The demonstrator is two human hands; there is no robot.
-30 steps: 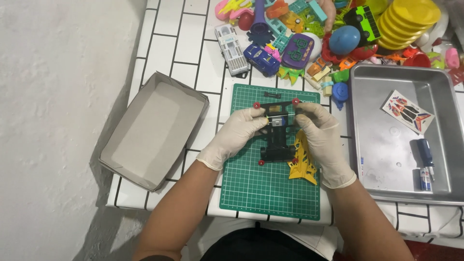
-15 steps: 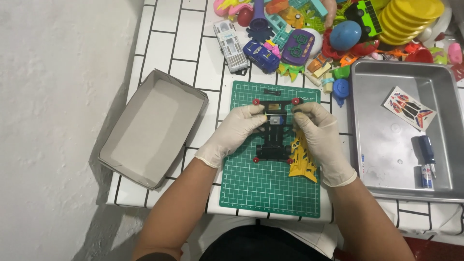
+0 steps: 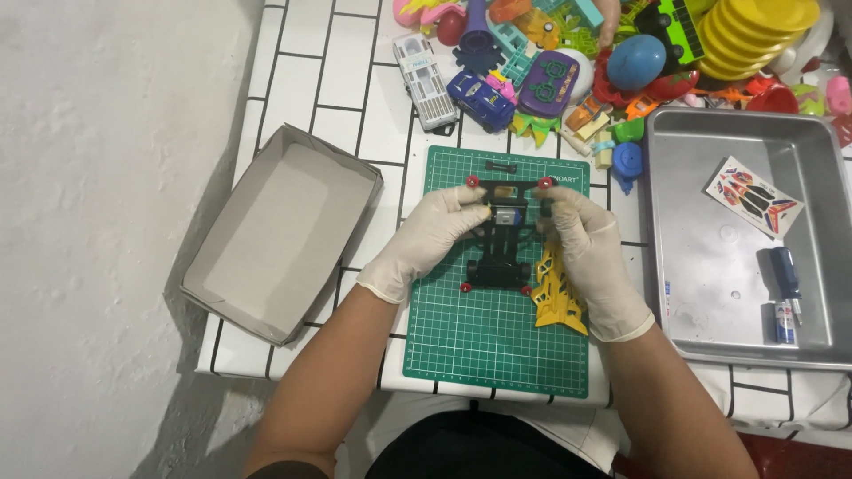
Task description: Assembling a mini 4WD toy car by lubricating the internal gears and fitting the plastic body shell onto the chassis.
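Note:
A black toy car chassis [image 3: 502,241] with small red rollers at its corners lies over the green cutting mat [image 3: 497,346]. My left hand [image 3: 426,238], in a white glove, grips the chassis at its left front side. My right hand [image 3: 584,244], also gloved, pinches the right front side. A small silver motor sits in the chassis between my fingertips. A yellow car body shell [image 3: 556,297] lies on the mat just under my right hand, touching the chassis.
An open grey cardboard box [image 3: 275,232] stands to the left. A metal tray [image 3: 710,293] on the right holds a sticker sheet [image 3: 754,197], a small screwdriver [image 3: 784,271] and a battery [image 3: 784,321]. Several colourful toys [image 3: 568,62] are piled at the back of the white tiled table.
Both hands and the chassis have stayed over the mat's upper part; my fingers have shifted slightly on the front of the chassis.

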